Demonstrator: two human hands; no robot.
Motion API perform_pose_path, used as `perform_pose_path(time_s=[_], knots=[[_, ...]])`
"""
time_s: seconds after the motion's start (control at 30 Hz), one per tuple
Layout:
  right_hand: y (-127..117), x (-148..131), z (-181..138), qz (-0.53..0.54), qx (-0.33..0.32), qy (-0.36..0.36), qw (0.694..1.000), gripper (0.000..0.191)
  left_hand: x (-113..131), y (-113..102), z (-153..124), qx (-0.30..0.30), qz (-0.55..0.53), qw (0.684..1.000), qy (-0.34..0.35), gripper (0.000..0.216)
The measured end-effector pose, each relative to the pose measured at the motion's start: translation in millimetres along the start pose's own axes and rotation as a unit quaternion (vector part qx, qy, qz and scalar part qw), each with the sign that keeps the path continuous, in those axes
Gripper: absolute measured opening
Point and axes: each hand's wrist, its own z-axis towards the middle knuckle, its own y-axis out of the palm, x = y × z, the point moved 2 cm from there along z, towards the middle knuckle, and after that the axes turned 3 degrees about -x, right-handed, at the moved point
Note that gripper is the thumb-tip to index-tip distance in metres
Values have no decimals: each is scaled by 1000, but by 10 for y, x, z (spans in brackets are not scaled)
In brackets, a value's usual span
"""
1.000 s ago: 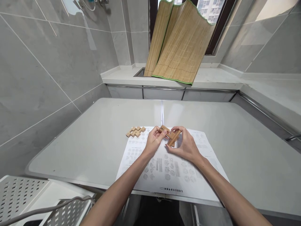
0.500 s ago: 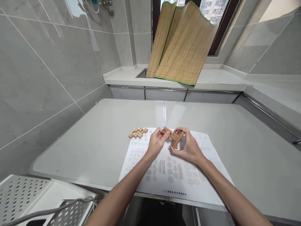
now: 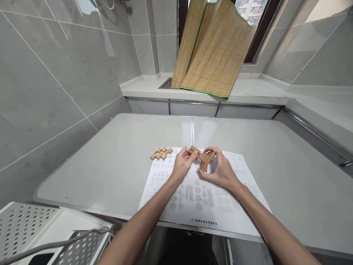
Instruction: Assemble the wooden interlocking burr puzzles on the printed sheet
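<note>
Head camera, looking down: a person sits at a pale grey table (image 3: 110,165) with a seam down its middle, in a small room walled with large grey tiles (image 3: 55,73). A rolled-out bamboo mat (image 3: 215,48) leans against the window (image 3: 255,22) above a white ledge (image 3: 248,94). A white perforated rack (image 3: 27,224) with a grey cable (image 3: 55,246) across it stands at the near left corner.

The left hand (image 3: 183,163) pinches one end of a crossed wooden puzzle (image 3: 202,159) between thumb and fingertips. The right hand (image 3: 220,171) pinches the other bar, fingers curled over it. The puzzle is held just above the far edge of a printed diagram sheet (image 3: 198,206) lying flat on the table.

Against the frame half a second earlier, the hands and puzzle keep nearly the same grip and spot. Only the view has shifted a little, and the loose wooden pieces (image 3: 161,153) have not moved.

By count: two hands, one held puzzle of at least two crossed bars, one printed sheet, one mat. The single cluster of loose pieces sits at the sheet's far left corner, too small to number.
</note>
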Motion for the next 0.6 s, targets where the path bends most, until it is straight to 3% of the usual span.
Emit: perform_pose_path(time_s=[0.13, 0.33, 0.6], knots=[[-5, -7, -2, -8, 32, 2, 999, 65, 22, 14, -10, 5, 7, 1000, -2, 41], [-5, 32, -7, 27, 1, 18, 999, 69, 1, 0, -23, 3, 4, 1000, -3, 43], [1, 1, -3, 3, 12, 28, 1000, 66, 9, -3, -26, 2, 10, 1000, 5, 41]])
